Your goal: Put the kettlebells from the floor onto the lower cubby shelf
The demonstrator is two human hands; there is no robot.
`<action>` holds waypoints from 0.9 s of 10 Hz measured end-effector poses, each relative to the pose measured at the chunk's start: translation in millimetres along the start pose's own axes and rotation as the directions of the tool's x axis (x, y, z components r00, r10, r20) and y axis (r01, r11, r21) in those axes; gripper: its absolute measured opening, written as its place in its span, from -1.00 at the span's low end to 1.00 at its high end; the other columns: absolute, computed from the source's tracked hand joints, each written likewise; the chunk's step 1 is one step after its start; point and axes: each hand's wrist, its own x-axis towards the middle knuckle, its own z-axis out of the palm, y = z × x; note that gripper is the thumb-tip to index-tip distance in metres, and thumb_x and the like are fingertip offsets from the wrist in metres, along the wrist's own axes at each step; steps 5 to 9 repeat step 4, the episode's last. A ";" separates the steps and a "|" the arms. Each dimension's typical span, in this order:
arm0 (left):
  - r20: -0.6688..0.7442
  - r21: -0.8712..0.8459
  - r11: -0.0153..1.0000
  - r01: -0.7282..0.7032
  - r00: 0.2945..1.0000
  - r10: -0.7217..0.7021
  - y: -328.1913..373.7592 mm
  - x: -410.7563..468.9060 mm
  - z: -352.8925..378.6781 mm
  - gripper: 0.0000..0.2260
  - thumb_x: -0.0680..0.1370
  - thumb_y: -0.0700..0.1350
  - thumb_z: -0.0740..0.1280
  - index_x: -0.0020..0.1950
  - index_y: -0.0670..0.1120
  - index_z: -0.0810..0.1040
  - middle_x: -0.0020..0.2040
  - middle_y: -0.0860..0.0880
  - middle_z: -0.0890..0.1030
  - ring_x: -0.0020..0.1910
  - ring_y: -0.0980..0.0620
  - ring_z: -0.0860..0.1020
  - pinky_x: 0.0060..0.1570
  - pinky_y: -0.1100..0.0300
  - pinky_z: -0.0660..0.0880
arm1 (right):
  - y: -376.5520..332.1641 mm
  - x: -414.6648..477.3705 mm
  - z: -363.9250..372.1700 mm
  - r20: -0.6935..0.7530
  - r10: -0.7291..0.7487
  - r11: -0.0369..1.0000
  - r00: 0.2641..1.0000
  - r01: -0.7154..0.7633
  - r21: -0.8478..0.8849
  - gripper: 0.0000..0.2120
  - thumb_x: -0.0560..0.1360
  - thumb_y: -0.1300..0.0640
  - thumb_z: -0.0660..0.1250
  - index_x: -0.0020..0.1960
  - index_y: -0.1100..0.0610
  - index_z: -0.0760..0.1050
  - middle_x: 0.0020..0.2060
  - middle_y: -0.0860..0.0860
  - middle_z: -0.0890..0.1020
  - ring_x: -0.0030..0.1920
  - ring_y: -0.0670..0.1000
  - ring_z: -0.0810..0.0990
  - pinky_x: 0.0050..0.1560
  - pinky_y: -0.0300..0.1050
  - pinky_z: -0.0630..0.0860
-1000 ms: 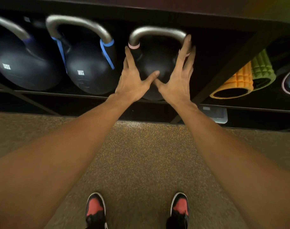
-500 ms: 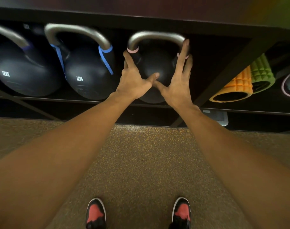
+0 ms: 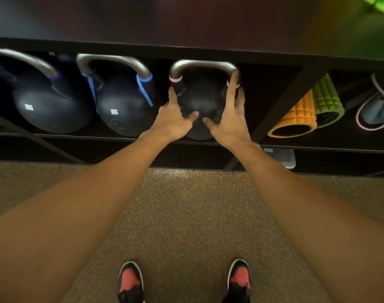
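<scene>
Black boards make the shelf unit (image 3: 296,101), which runs across the whole upper part of the view and stands on a speckled brown floor (image 3: 186,215). Its lower cubby shelf (image 3: 77,136) carries three black kettlebells in a row, all upright, with the steel handles on top and the round bodies resting on the board. From left to right they are a kettlebell with a purple mark (image 3: 48,106), partly cut by the frame edge, a kettlebell with blue bands (image 3: 123,110), and the kettlebell with pink bands (image 3: 199,97), which is the smallest of the three. This last one stands near the front edge of the shelf, just beside the blue one, and its handle arch runs left to right. In the next compartment to the right lie an orange foam roller (image 3: 296,119) and a green foam roller (image 3: 327,101), touching each other, with their open ends toward the camera. Farther right another kettlebell with a pale ring (image 3: 377,112) is only partly seen. Both arms reach forward. The left hand (image 3: 172,121) and the right hand (image 3: 230,125) are spread wide and lie flat against the two sides of the pink-banded kettlebell, fingers pointing up, thumbs near each other but apart on its front; neither hand closes around the handle. Two black and red shoes (image 3: 130,283) stand on the floor below.
</scene>
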 end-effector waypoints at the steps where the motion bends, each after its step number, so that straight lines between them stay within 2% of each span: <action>1: 0.027 0.027 0.999 -0.033 0.999 0.032 0.8 -18.9 -3.8 -0.17 0.64 0.07 0.37 0.71 -0.04 -0.12 0.59 -0.09 0.36 0.58 -0.10 0.31 0.40 0.21 0.24 | -10.2 -14.3 -9.0 0.052 0.002 0.998 0.999 0.001 -0.058 0.17 0.50 0.07 0.55 0.66 -0.17 -0.35 0.66 0.23 -0.05 0.61 0.29 0.16 0.52 0.31 0.31; 2: 0.020 0.043 0.998 -0.038 0.999 0.037 7.5 -42.0 -14.3 -0.21 0.66 0.07 0.34 0.71 -0.03 -0.11 0.62 -0.09 0.32 0.59 -0.10 0.29 0.35 0.24 0.19 | -26.0 -30.5 -24.7 0.106 0.027 0.996 0.994 -0.017 -0.090 0.08 0.55 0.04 0.49 0.69 -0.10 -0.29 0.66 0.15 0.03 0.61 0.23 0.15 0.53 0.26 0.30; 3: 0.025 0.020 0.998 -0.051 0.998 0.051 11.6 -65.1 -33.4 -0.21 0.67 0.07 0.32 0.71 -0.04 -0.12 0.64 -0.10 0.28 0.58 -0.10 0.30 0.42 0.18 0.21 | -45.7 -48.0 -44.2 0.100 0.020 0.996 0.995 -0.011 -0.091 -0.02 0.59 0.02 0.44 0.71 -0.04 -0.21 0.66 0.07 0.11 0.61 0.16 0.16 0.52 0.16 0.26; 4: 0.040 0.035 0.998 -0.045 0.998 0.044 13.1 -88.2 -59.9 -0.20 0.67 0.12 0.30 0.71 -0.02 -0.14 0.66 -0.11 0.24 0.63 -0.15 0.22 0.54 -0.02 0.20 | -76.1 -68.2 -65.8 0.085 0.066 0.996 0.994 -0.060 -0.069 -0.10 0.61 0.01 0.41 0.71 -0.04 -0.12 0.64 0.04 0.19 0.59 0.14 0.20 0.51 0.07 0.26; 9: 0.040 0.035 0.998 -0.045 0.998 0.044 13.1 -88.2 -59.9 -0.20 0.67 0.12 0.30 0.71 -0.02 -0.14 0.66 -0.11 0.24 0.63 -0.15 0.22 0.54 -0.02 0.20 | -76.1 -68.2 -65.8 0.085 0.066 0.996 0.994 -0.060 -0.069 -0.10 0.61 0.01 0.41 0.71 -0.04 -0.12 0.64 0.04 0.19 0.59 0.14 0.20 0.51 0.07 0.26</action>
